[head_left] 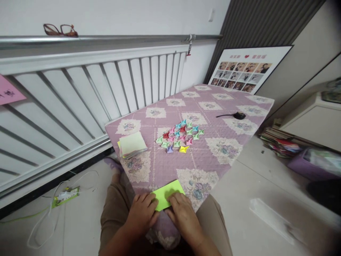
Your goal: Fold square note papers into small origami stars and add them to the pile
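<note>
A bright green sheet of paper [162, 195], now a long rectangle that looks folded over, lies at the near edge of the cloth-covered table. My left hand [141, 210] grips its left end, with fingers bent over the top. On its right half, the fingers of my right hand [183, 213] press down, the thumb at the lower edge. Beyond the hands, several small folded paper pieces [177, 133] in pink, green, blue, red, purple and yellow sit in a cluster. A stack of square paper sheets [132, 143], pale yellow-green on top, rests to their left.
The purple patterned tablecloth [165, 163] covers the table, which stands against a white radiator [106, 81]. A small black object with a strap [239, 115] lies at the right. Glasses [60, 30] rest on the pipe. A power strip [66, 196] and cables are on the floor.
</note>
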Available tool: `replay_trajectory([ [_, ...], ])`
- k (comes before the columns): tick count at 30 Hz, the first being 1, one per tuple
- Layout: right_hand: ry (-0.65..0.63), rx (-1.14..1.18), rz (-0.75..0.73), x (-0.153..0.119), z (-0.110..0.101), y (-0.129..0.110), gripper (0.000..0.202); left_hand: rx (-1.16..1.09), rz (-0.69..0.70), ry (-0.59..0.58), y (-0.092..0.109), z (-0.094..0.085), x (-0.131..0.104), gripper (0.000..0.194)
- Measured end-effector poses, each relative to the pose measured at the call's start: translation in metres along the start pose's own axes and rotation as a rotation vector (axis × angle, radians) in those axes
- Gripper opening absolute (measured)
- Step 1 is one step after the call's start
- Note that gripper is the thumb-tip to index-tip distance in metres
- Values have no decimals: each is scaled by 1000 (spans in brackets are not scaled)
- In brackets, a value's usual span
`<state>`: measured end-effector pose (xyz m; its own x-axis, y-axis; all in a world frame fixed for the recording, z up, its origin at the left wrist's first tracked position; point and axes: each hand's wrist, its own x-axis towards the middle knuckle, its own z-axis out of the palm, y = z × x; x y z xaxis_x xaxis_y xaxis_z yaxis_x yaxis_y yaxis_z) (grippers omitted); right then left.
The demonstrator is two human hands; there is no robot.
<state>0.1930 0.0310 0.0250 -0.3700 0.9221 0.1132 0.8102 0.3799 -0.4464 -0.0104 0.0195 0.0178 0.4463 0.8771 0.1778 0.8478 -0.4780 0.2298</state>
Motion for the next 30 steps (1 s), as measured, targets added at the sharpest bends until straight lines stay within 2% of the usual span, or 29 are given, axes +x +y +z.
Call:
replay_trajectory([
  [6, 62, -170, -50, -2, 12, -5, 19, -25, 66, 120, 3, 5, 2, 9],
  [9, 69, -235, -88, -3, 15, -1, 15, -88, 105, 147, 5, 1, 5, 15],
  [12, 92, -222, -145, -6, 14, 4, 13, -127, 140, 190, 4, -5, 6, 34],
  [13, 113, -208, -166, -7, 14, 6, 12, -132, 128, 196, 3, -6, 5, 34],
  [16, 162, -167, -210, -12, 15, 11, 14, -144, 60, 168, -1, -4, 3, 15],
  [20, 162, -105, -129, -16, 14, 12, 13, -172, -26, 132, -1, 2, -4, 16],
  [24, 97, -63, 14, -12, 5, 4, 11, -230, -176, 130, 4, 5, -10, 16],
  [30, 56, -58, 132, -2, -5, -5, 8, -237, -379, 74, 7, 5, -8, 10],
])
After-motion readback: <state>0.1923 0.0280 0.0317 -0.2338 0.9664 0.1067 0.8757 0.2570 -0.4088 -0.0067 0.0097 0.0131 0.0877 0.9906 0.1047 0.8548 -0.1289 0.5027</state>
